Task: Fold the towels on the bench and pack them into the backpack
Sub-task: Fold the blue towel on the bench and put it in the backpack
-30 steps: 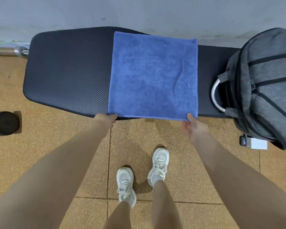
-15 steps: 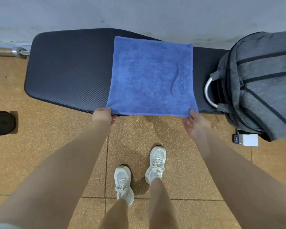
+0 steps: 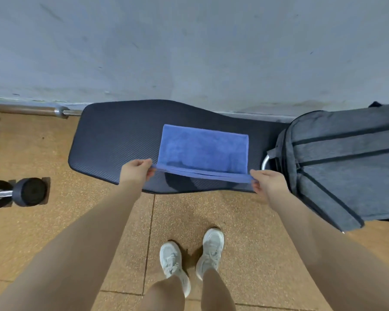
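Blue towel [image 3: 203,151], near edge pinched at both corners by left hand [image 3: 135,173] and right hand [image 3: 266,184], lifted above bench [image 3: 119,142]; misaligned fold is risked if corners are carried unevenly.

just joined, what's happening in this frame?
A person stands at a black bench, folding a blue towel. The left hand and right hand each pinch a near corner, lifting that edge off the pad while the far part lies flat. A grey backpack sits at the bench's right end; whether it is open cannot be told. Nothing visibly packed yet.
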Tool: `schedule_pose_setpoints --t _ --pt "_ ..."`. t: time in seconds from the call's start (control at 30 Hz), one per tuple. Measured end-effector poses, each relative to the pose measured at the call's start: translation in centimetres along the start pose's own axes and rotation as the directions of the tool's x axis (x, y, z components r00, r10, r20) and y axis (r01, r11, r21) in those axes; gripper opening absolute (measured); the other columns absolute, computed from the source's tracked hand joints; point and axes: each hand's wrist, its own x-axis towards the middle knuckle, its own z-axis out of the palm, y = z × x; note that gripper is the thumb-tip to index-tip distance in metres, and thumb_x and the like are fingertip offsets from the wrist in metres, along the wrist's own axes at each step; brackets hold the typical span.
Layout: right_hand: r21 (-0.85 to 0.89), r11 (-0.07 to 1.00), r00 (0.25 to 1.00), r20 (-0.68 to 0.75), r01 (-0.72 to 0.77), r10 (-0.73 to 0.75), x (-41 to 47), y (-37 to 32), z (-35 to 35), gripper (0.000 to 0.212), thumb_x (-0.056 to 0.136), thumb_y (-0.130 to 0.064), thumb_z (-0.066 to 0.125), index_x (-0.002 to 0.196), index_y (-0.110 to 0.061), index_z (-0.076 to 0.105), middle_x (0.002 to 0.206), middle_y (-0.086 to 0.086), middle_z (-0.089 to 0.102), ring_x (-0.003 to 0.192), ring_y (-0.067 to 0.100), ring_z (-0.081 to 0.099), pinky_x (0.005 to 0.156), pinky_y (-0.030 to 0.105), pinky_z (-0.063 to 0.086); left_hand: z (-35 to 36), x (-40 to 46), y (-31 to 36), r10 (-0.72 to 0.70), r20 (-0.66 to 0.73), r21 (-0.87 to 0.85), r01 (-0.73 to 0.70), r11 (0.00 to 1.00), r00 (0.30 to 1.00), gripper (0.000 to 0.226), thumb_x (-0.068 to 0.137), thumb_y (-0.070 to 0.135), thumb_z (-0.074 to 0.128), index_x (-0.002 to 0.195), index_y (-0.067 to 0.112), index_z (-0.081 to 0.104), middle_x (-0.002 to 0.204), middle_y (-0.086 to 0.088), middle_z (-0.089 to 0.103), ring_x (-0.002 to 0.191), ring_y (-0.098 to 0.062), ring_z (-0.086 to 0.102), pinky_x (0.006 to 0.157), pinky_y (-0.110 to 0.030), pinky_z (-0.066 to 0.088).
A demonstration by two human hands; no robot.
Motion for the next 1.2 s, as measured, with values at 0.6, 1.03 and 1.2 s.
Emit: schedule_pose_setpoints --t 0.6,1.03,1.2 --pt "-0.352 0.926 0.971 -0.141 0.136 -0.196 14.8 -3.7 4.8 0.037 0.091 -0.016 0.048 0.059 -0.014 0.030 0.057 0.001 0.033 0.053 0.014 0.027 0.052 0.028 0.024 7.1 14.8 4.7 0.235 0.158 0.428 -0.281 0.859 0.959 0.018 0.093 0.027 0.047 0.079 0.016 0.050 0.070 0.004 0.049 0.074 -0.018 0.044 0.065 -0.030 0.036" --pt "-0.856 0.492 0.783 -0.196 0.157 -0.591 14.4 -3.4 9.3 0.041 0.092 -0.028 0.042 0.127 -0.008 0.048 0.129 0.016 0.049 0.117 0.038 0.045 0.097 0.046 0.035 9.5 16.2 2.6 0.682 0.284 0.737 -0.609 0.295 0.674 0.042 0.090 0.017 0.045 0.130 0.005 0.042 0.137 -0.017 0.046 0.125 -0.034 0.037 0.101 -0.044 0.026" --pt "-0.839 0.076 0.674 0.374 0.538 -0.637 12.4 0.8 17.0 0.056 0.081 -0.030 0.036 0.129 -0.006 0.052 0.134 0.014 0.053 0.123 0.032 0.052 0.100 0.045 0.043 12.2 14.5 -1.4 0.518 0.725 0.626 -0.748 -0.221 0.455 0.057 0.081 0.031 0.033 0.131 0.007 0.046 0.140 -0.010 0.047 0.131 -0.027 0.034 0.106 -0.040 0.019"
